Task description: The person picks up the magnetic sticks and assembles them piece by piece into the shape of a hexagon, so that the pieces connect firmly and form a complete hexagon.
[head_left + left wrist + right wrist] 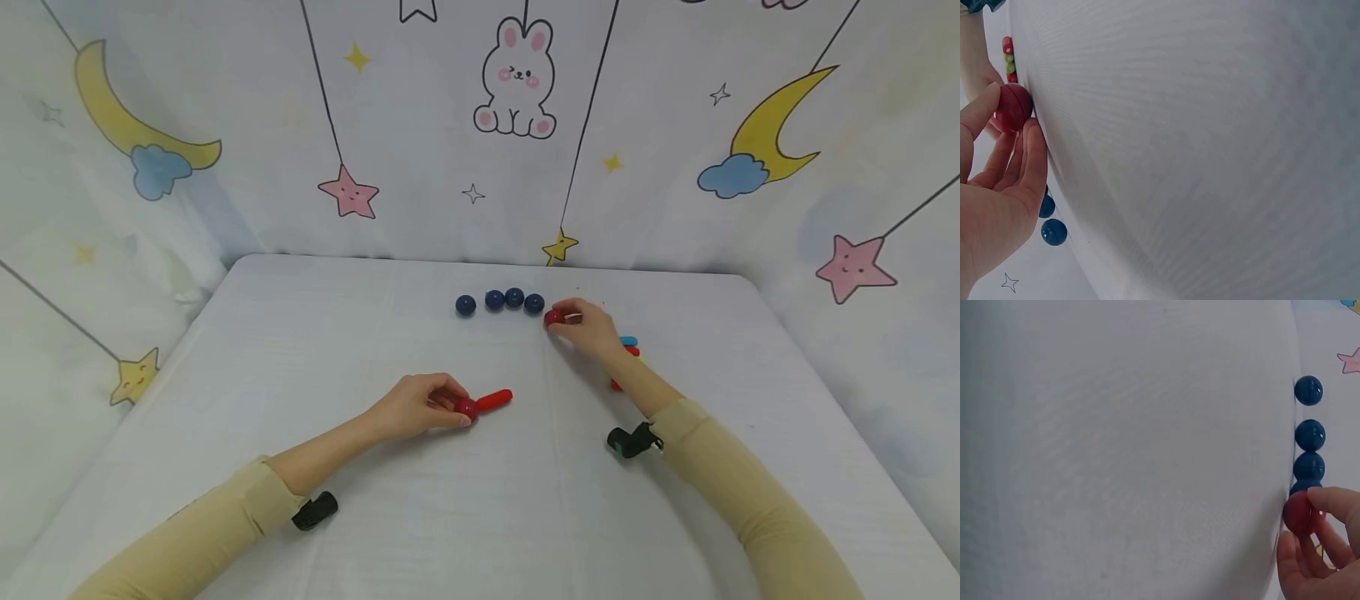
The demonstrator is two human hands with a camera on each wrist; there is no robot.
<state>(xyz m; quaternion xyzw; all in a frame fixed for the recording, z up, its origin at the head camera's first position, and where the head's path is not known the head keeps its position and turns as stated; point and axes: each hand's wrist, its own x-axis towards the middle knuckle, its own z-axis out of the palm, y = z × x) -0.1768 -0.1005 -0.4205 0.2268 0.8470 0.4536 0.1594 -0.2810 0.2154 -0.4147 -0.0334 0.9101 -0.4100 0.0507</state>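
Between thumb and fingers my left hand (423,406) pinches a red ball (467,408) on the white tabletop; the same red ball (1014,107) fills the grip in the left wrist view. A red rod (495,400) lies just right of that ball, its near end close to it. Farther back, my right hand (591,327) pinches a second red ball (553,318), seen in the right wrist view as a red ball (1300,513). It sits at the right end of a row of several dark blue balls (513,297); the leftmost blue ball (466,306) stands apart.
Partly behind the right forearm lie a blue rod (629,341) and red pieces (617,385). Black wrist cameras (315,510) hang under both sleeves. A white cloth (420,200) printed with moons, stars and a rabbit rises behind the table.
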